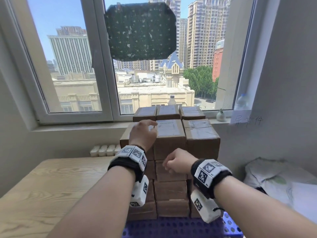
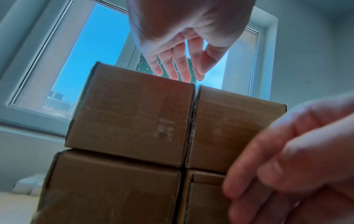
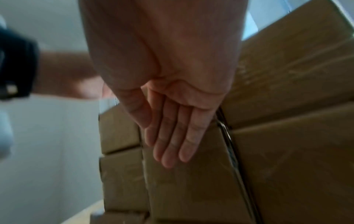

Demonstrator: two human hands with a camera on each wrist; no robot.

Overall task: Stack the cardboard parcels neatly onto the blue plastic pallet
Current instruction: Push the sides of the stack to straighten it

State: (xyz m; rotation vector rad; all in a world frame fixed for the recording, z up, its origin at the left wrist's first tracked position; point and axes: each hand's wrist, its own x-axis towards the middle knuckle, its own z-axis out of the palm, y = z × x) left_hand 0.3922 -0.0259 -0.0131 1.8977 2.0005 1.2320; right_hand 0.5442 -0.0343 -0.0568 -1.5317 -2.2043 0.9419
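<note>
While my left hand (image 1: pixel 143 133) hovers spread over the top left box (image 2: pixel 132 121) and my right hand (image 1: pixel 175 164) hangs loosely curled, empty, I should square the boxes (image 1: pixel 169 162) flush on the blue pallet (image 1: pixel 173 227), pressing gently.

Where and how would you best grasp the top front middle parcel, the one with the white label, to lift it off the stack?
A judgement: take the labelled top parcel from above and the front, fingers over its top, thumb on the free front face. Neighbouring parcels, including the right top parcel, press close against its sides, so those faces look unreachable. The left hand already hovers at its top left edge.
</note>
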